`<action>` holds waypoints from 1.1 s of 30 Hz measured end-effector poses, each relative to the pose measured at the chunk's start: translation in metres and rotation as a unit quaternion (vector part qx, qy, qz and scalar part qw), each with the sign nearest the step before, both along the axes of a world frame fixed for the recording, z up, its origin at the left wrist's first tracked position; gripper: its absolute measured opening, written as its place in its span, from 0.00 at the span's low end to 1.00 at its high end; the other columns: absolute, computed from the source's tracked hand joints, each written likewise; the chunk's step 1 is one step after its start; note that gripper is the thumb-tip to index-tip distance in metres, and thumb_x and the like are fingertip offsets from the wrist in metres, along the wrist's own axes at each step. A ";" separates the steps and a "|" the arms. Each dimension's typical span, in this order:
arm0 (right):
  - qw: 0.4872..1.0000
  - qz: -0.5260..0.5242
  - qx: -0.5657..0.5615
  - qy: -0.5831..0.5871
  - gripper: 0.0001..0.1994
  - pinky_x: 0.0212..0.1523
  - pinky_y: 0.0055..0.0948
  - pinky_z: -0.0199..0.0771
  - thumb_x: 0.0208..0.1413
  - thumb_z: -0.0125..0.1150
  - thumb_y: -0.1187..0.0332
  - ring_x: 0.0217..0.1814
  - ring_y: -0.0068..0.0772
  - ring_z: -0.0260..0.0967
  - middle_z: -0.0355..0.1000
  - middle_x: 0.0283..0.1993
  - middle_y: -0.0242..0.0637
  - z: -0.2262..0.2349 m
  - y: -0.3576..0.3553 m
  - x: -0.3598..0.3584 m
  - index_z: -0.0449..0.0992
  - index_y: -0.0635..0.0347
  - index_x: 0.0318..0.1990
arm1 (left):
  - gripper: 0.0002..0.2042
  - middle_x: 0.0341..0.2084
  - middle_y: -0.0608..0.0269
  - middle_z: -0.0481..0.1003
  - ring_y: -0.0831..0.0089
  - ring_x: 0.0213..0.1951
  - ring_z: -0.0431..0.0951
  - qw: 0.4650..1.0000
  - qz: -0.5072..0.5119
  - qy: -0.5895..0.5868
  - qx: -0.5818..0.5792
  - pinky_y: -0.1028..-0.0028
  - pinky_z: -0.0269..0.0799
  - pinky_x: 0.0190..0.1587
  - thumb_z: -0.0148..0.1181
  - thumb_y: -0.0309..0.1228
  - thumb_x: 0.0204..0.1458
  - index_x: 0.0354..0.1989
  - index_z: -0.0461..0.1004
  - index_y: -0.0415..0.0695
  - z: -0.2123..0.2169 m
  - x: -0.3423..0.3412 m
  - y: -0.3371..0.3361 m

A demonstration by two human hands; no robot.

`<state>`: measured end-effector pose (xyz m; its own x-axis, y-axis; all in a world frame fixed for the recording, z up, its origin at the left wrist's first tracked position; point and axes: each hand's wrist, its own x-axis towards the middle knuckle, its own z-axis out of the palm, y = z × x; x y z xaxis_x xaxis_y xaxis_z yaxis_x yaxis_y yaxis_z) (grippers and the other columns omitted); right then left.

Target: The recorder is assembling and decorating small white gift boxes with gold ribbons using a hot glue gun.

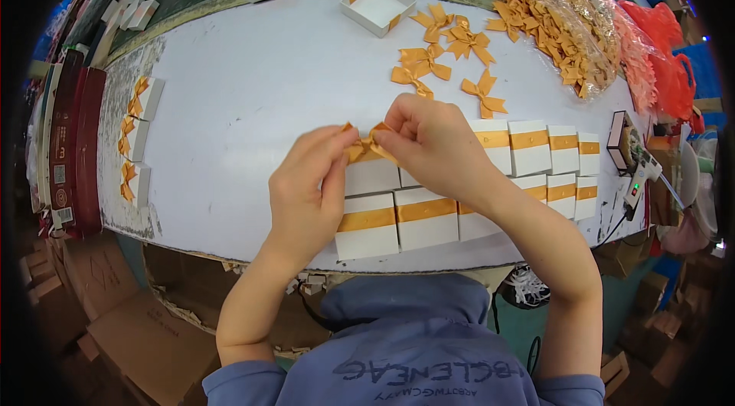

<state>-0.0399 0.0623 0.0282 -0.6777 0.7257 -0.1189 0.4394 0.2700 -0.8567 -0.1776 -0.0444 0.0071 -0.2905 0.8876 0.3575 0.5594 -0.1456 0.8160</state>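
Between my two hands is a gold ribbon bow [370,144], pinched at its left end by my left hand [308,180] and at its right by my right hand [440,138]. It sits over the ribbon band of a white box [374,176] at the left end of the back row. Several more white boxes with gold bands [429,218] stand in two rows to the right and in front, partly under my right forearm. Small dots show on some bands. Loose gold bows [482,94] lie just beyond my right hand.
A clear bag of gold bows [570,39] lies at the far right, beside a red plastic bag [664,46]. A glue gun [639,180] rests at the right edge. An open white box [377,6] sits at the back. Three bow-topped boxes [140,140] stand at the left.
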 end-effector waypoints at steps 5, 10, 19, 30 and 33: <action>0.992 0.028 0.105 -0.061 0.07 0.20 0.30 0.63 0.46 0.60 0.71 0.17 0.33 0.65 0.67 0.16 0.38 -0.005 -0.009 -0.004 0.69 0.64 0.23 | 0.12 0.37 0.54 0.73 0.65 0.35 0.76 0.999 -0.003 0.005 -0.039 0.75 0.72 0.35 0.53 0.15 0.46 0.40 0.73 0.37 -0.008 -0.001 -0.013; 0.981 0.024 0.170 -0.088 0.07 0.22 0.36 0.66 0.45 0.59 0.69 0.21 0.44 0.68 0.69 0.17 0.41 -0.013 -0.008 -0.008 0.70 0.62 0.23 | 0.13 0.39 0.54 0.72 0.62 0.36 0.74 0.996 -0.025 0.004 -0.085 0.73 0.71 0.35 0.55 0.16 0.44 0.41 0.73 0.35 -0.013 -0.003 -0.009; 0.964 0.053 0.194 -0.173 0.08 0.25 0.35 0.68 0.46 0.59 0.66 0.23 0.41 0.69 0.70 0.19 0.38 -0.011 0.007 -0.005 0.70 0.59 0.24 | 0.16 0.41 0.62 0.69 0.64 0.46 0.65 0.950 -0.040 0.303 -0.064 0.66 0.52 0.49 0.58 0.22 0.42 0.43 0.74 0.44 -0.009 -0.009 -0.013; 0.945 -0.056 0.155 -0.282 0.06 0.38 0.36 0.70 0.45 0.58 0.68 0.38 0.41 0.70 0.73 0.32 0.42 -0.017 0.098 0.014 0.75 0.59 0.31 | 0.17 0.40 0.62 0.69 0.65 0.45 0.66 0.955 -0.081 0.280 -0.050 0.65 0.52 0.50 0.60 0.25 0.40 0.42 0.73 0.46 0.012 -0.016 0.020; 0.928 -0.070 0.316 -0.186 0.07 0.30 0.33 0.68 0.42 0.61 0.68 0.27 0.38 0.69 0.71 0.24 0.40 -0.002 0.094 0.019 0.71 0.61 0.23 | 0.17 0.39 0.61 0.69 0.66 0.45 0.68 0.975 -0.083 0.200 0.052 0.65 0.54 0.48 0.63 0.27 0.37 0.39 0.71 0.44 0.030 -0.015 0.065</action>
<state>-0.0209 0.1559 0.0261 -0.5687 0.8080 0.1540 0.7414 0.5847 -0.3294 -0.1926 0.0210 0.0368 0.0340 0.8637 0.5028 0.7913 -0.3306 0.5144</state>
